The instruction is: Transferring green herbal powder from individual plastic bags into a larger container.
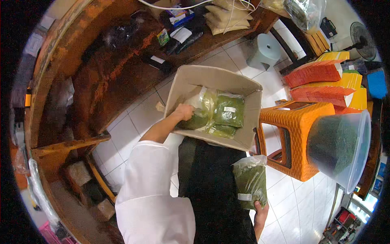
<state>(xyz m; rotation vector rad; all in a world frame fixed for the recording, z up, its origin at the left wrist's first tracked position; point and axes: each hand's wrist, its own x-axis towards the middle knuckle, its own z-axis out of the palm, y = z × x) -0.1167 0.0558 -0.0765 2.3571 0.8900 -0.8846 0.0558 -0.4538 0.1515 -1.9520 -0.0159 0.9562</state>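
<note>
An open cardboard box point(256, 97) stands in front of me, with several clear plastic bags of green contents inside. My left hand point(185, 112) reaches over the box's near left side, its fingers at a partly filled bag point(196, 117); whether they grip it is hard to tell. Right of it lies a full green bag point(239, 119) with a white label, above another bag point(227, 131). Lower right, outside the box, my right hand point(261, 213) holds a plastic bag of green material point(251, 180) by its bottom corner, the label showing.
An orange plastic stool point(300, 137) stands right of the box, with a translucent tub point(338, 149) of dark green contents by it. Farther back are a grey stool point(264, 50) and stacked red and yellow packaging point(317, 76). A wooden counter point(122, 103) curves along the left.
</note>
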